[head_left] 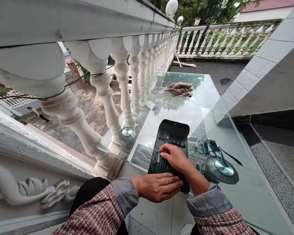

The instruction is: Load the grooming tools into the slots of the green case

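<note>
An unfolded black case (174, 129) with elastic loops lies on the glass table (186, 111) in front of me. Across its near end rests my left hand (159, 187), fingers extended and lying flat. My right hand (175, 157) is over the case's left side, thumb and forefinger pinched at a small metal tool (159, 158) by the loops. Right of the case are scissors (216, 153), nail clippers (205, 147) and a long dark-tipped tool (231, 157). A few small tools stick out beyond my right wrist.
A crumpled brown cloth (179, 89) lies on the far part of the table. Round metal discs (126, 132) show at the glass. White balusters (105, 91) run along the left, and a tiled wall (267, 60) slants at the right.
</note>
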`<state>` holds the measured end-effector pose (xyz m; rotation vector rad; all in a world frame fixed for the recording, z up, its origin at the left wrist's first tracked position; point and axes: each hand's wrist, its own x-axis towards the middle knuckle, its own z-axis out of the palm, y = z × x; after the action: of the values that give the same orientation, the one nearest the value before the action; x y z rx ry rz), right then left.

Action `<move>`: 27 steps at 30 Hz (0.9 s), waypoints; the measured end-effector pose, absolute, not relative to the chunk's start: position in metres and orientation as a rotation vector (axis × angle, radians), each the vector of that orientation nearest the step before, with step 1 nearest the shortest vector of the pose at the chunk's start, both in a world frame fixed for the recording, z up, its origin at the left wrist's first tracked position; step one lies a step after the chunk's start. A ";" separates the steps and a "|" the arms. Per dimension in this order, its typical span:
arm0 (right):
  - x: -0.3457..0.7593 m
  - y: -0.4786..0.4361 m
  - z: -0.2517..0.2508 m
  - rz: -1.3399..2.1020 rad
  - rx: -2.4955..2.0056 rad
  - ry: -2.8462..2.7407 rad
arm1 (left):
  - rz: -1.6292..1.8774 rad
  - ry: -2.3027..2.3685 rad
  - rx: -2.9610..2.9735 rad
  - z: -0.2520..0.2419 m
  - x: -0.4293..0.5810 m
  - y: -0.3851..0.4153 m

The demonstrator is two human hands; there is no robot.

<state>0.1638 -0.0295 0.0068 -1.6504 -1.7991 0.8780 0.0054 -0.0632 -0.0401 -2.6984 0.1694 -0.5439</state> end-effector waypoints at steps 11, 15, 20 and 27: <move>0.168 -0.033 0.007 0.973 -1.575 -1.748 | -0.491 0.137 -2.789 -0.041 0.008 -0.069; 0.167 -0.033 0.008 1.123 -1.503 -1.573 | -0.504 0.130 -2.779 -0.040 0.008 -0.069; 0.167 -0.031 0.009 1.256 -1.468 -1.365 | -0.535 0.146 -2.738 -0.036 0.007 -0.068; 0.172 -0.024 0.009 1.107 -1.444 -1.289 | -0.465 0.140 -2.738 -0.034 0.007 -0.069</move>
<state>0.1724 -0.0237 0.0093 -1.4442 -1.2892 1.1067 0.0066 -0.0688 -0.0335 -2.7382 0.1403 -0.4653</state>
